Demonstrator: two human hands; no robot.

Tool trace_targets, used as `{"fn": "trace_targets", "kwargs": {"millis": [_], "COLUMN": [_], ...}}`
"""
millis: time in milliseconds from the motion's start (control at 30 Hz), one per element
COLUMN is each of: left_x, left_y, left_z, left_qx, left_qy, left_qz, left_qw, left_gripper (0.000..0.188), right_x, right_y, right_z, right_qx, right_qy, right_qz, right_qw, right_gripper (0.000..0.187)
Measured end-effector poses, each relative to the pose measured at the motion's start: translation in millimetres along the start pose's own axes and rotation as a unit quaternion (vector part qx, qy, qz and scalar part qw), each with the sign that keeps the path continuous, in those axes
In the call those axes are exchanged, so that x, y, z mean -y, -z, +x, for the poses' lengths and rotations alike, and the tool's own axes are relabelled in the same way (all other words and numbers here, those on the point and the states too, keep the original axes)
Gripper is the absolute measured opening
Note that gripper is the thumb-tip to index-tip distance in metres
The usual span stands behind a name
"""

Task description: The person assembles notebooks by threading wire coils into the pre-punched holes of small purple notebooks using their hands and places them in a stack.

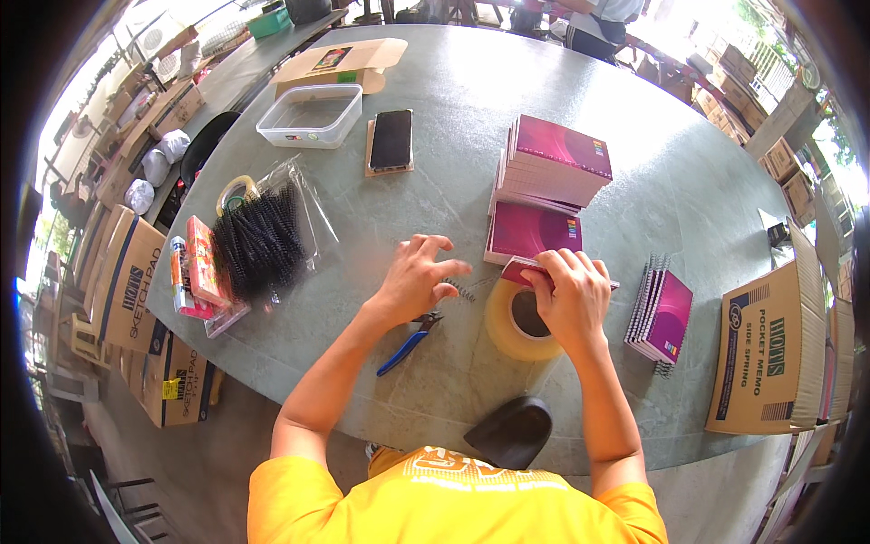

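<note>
My right hand grips a small maroon notebook, seen nearly edge-on above a wide roll of clear tape. To its left, my left hand has a black spiral coil at its thumb and forefinger, the coil pointing toward the notebook. Exactly how the fingers pinch the coil is hard to see. Blue-handled pliers lie below my left hand. Behind my right hand rise stacks of maroon notebooks. Several coil-bound notebooks sit to the right.
At left, a heap of black coils lies on clear plastic beside red packets and a tape roll. Farther back are a phone, a plastic container and an opened carton. A cardboard box stands right; a black rounded object lies near me.
</note>
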State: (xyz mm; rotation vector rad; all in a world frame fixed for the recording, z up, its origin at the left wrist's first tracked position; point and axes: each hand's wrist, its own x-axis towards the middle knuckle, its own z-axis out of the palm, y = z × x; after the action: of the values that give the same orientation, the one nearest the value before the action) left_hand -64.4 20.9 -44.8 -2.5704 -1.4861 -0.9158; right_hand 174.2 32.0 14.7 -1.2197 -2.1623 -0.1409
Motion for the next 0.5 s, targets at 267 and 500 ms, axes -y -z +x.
{"fn": "trace_targets", "kwargs": {"millis": [267,500], "left_x": [16,-25], "left_y": [-18,4], "left_z": [12,35], "left_qx": [0.118,-0.025], "left_qy": [0.286,0.3], "left_qz": [0.039,-0.356], "left_qw": [0.95,0.885], "left_gripper": [0.038,0.027], "right_x": [-4,-11], "right_y": [-3,-4], "right_z": [3,6], "right_qx": [-0.001,0.006], "right_qy": [0.001,0.004], "right_qz": [0.006,0.015], "right_qw": [1.0,1.0], "right_gripper": [0.016,0.019]}}
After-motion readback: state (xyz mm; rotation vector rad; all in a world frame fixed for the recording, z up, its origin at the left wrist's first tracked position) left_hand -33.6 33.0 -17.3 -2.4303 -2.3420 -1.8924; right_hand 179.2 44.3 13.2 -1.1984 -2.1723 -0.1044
